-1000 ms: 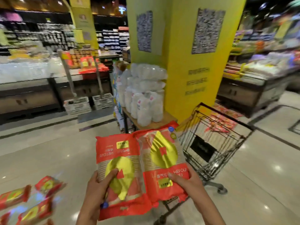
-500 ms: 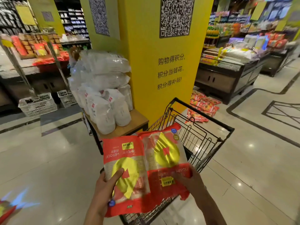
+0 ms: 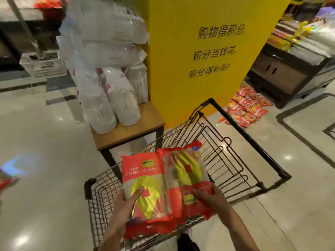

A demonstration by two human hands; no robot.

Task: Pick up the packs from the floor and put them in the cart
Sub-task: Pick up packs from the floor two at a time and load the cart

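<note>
I hold two red packs with yellow marks side by side over the wire cart (image 3: 241,134). My left hand (image 3: 126,201) grips the left pack (image 3: 141,171) at its lower edge, thumb on its face. My right hand (image 3: 212,196) grips the right pack (image 3: 186,165) the same way. Both packs hang above the near end of the cart's basket. More red packs (image 3: 248,107) lie in a heap on the floor beyond the cart, by the yellow pillar. Another red pack (image 3: 4,180) shows at the left edge of the floor.
A yellow pillar (image 3: 208,51) stands just behind the cart. Left of it, a low wooden stand (image 3: 130,127) carries stacked white sacks (image 3: 108,69). White plastic baskets (image 3: 43,64) sit at the back left. A display counter (image 3: 290,69) runs along the right.
I have stepped closer and looked down. The two packs have moved from in front of the cart to above its basket. Both hands keep the same hold.
</note>
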